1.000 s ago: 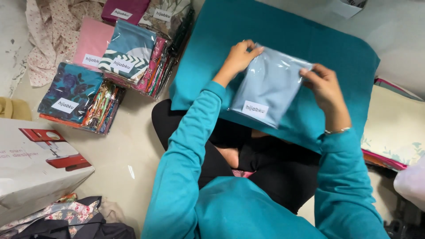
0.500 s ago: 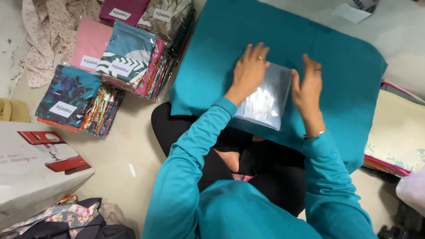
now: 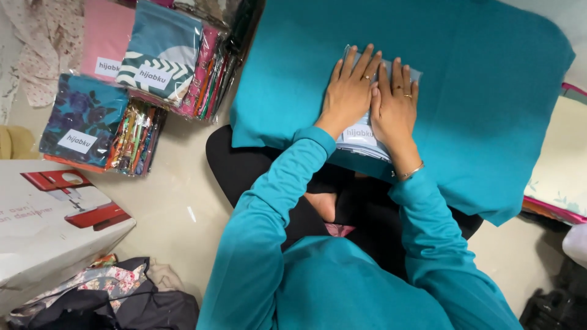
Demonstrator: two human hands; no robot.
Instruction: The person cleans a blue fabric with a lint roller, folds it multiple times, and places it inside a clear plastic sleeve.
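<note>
On teal cloth (image 3: 489, 91), flat open left hand (image 3: 351, 91) and right hand (image 3: 394, 104) press clear packet (image 3: 361, 135), gripping nothing.

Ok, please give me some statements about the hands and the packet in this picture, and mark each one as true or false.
1. Both hands lie flat on the clear plastic packet. True: the left hand and the right hand press on it side by side.
2. The packet rests on a red cushion. False: it rests on a teal cushion.
3. The right wrist wears a thin bracelet. True.
4. The stacks of packed fabrics lie to the person's right. False: they lie on the floor to the left.
5. The left hand is lifting the packet into the air. False: the hand presses it down on the cushion.
</note>
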